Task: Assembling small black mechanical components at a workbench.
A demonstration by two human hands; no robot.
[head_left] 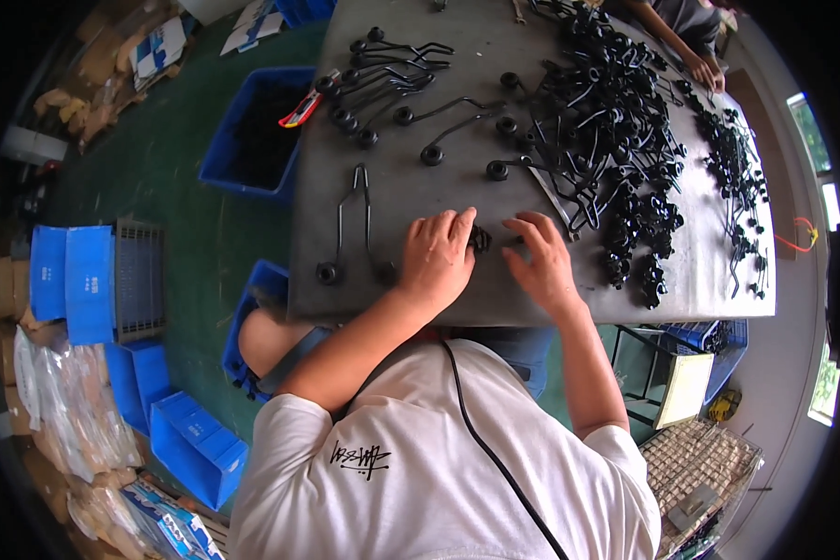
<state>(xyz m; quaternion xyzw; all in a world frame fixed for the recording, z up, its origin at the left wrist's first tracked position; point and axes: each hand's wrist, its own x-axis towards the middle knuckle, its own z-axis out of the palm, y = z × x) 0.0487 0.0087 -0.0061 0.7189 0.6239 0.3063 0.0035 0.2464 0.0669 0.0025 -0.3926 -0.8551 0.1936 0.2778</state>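
Observation:
My left hand [438,254] is low over the front of the grey table, its fingers bent and close together. A small black part [480,239] shows at its fingertips; its exact shape is too small to tell. Facing it, my right hand [543,262] has its thumb and fingers apart, with no held thing visible. Left of my left hand lies a bent black wire rod [369,215] with a round black end piece [328,273]. Beyond my hands are single rods with round black ends, one rod end [497,170] among them.
A big heap of black rods [616,121] covers the table's right middle, with a thin row [737,187] beyond. A red utility knife [299,109] lies at the left edge beside a blue bin [252,131]. Another person's hand [707,72] is at the far right.

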